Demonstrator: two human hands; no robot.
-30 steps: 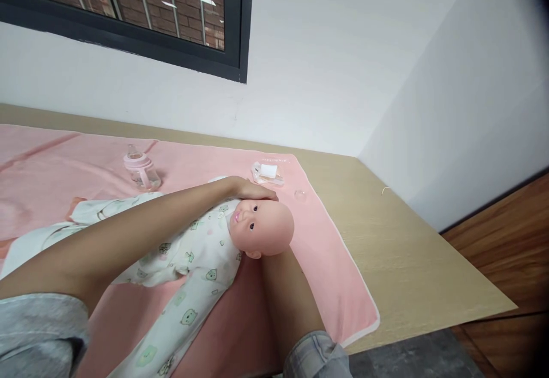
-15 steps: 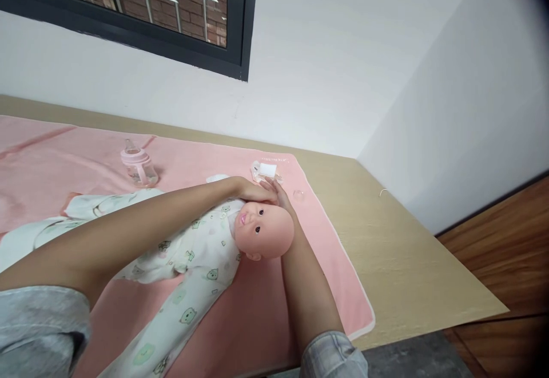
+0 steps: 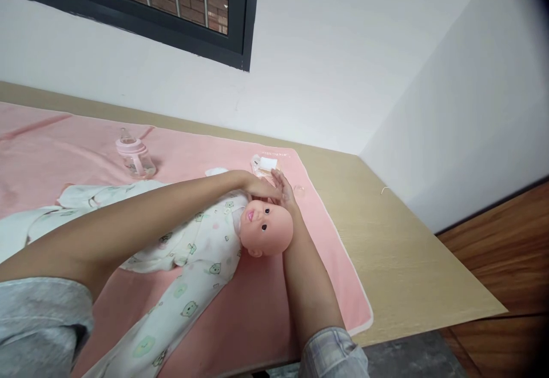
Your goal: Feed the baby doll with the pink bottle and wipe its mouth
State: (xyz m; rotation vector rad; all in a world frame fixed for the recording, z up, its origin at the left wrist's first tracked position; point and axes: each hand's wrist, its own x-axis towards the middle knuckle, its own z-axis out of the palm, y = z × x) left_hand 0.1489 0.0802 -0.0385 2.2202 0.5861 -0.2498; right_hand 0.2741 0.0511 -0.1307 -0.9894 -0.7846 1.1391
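Observation:
A bald baby doll point(image 3: 270, 228) in a white sleeper with green animal prints lies on its back on a pink blanket point(image 3: 261, 309). My left hand point(image 3: 262, 187) reaches across the doll to the far side of its head, fingers stretched toward my right palm; part of them is hidden. Just beyond the head is my right hand point(image 3: 285, 188), palm turned inward and fingers extended. My right forearm runs along the crown of the doll's head, against it. Close behind the hands sits a clear pacifier-like item with a white label point(image 3: 268, 164).
A pink-topped baby bottle point(image 3: 136, 158) stands upright at the back left of the blanket. A small clear round piece point(image 3: 299, 191) lies right of my hands. The wooden tabletop point(image 3: 386, 263) ends at a front edge; a wall point(image 3: 317, 69) with a window rises behind.
The doll's head has shifted slightly toward my right hand. My right hand's fingers have lifted and parted a little, and my left hand has moved slightly right. The view has tilted down slightly.

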